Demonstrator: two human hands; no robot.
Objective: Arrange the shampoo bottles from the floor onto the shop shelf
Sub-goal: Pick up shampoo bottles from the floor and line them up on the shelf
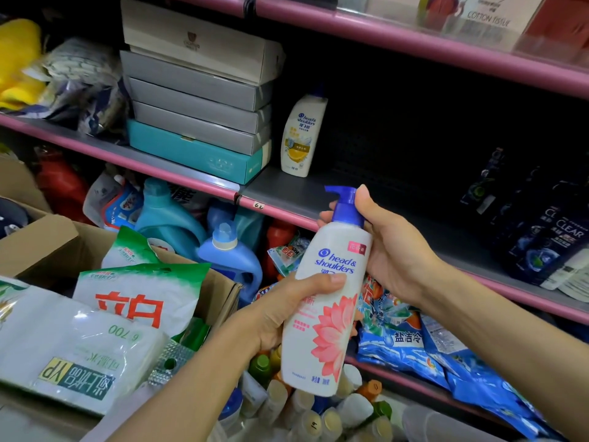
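A white shampoo pump bottle (328, 301) with a blue pump head and a pink flower print is held upright in front of the shelves. My left hand (287, 311) grips its middle from the left. My right hand (387, 250) holds its neck and shoulder from the right, thumb up beside the pump. Behind it, the grey shelf (306, 193) with a pink edge carries one white shampoo bottle (301, 135) with a yellow label, standing upright. Several more bottles (318, 406) with coloured caps stand on the floor below my hands.
Stacked grey and teal boxes (197, 100) fill the shelf left of the standing bottle. Dark Clear shampoo bottles (548, 237) stand at the shelf's right end. A cardboard box (51, 247) of detergent bags sits lower left. Blue detergent jugs (229, 253) and bags crowd the lower shelf.
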